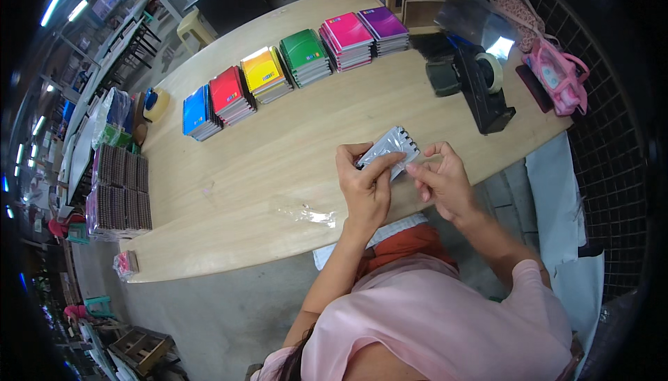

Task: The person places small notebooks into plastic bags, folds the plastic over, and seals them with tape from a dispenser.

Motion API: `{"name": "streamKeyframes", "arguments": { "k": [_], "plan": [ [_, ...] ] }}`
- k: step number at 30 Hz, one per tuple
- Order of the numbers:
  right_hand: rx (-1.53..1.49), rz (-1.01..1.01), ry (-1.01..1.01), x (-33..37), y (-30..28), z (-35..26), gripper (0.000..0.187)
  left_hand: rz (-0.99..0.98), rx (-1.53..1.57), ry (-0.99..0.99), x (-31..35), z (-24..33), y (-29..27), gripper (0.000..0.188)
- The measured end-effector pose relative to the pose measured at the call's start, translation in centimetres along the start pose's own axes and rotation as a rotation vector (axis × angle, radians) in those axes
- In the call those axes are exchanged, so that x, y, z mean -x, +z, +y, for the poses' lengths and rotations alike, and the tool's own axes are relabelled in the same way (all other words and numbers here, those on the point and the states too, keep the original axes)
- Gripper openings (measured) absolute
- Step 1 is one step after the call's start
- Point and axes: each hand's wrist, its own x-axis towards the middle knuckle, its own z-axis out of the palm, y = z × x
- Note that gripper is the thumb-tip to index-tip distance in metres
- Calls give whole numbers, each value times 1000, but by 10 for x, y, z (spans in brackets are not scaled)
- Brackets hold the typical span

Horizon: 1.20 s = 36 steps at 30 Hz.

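Note:
Above the table's near edge, my left hand is closed on a small spiral notebook in shiny clear plastic wrap. Its thumb presses across the wrapped face, and the black coil loops stand out along the upper right side. My right hand is beside the notebook's right edge. Its fingers are curled, with a gap between thumb and index finger; the thumb tip is close to the wrap. Nothing can be made out in this hand. A crumpled clear plastic piece lies on the wooden table left of my left forearm.
Notebook stacks in blue, red, yellow, green, pink and purple line the far side. A black tape dispenser and pink pouch stand right. Bundled notebooks stand left; a small wrapped pack sits at the near-left corner.

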Motion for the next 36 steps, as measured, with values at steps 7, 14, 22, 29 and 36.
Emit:
{"name": "streamKeyframes", "arguments": {
  "k": [7, 14, 22, 29, 36],
  "plan": [
    [-242, 16, -70, -14, 8, 35, 44, 0, 29, -42, -9, -10, -4, 31],
    [-166, 11, -334, -43, 21, 66, 45, -282, 205, -173, -35, -30, -33, 31],
    [673, 125, -365, -65, 5, 80, 55, -287, -1, -20, -33, -52, -38, 53],
    [-397, -322, 304, -65, -34, 44, 68, -564, -157, 375, -30, -33, -40, 77],
    [-693, -495, 256, -86, -6, 73, 46, -65, -303, 318, 43, -16, -48, 86]
  ]
}}
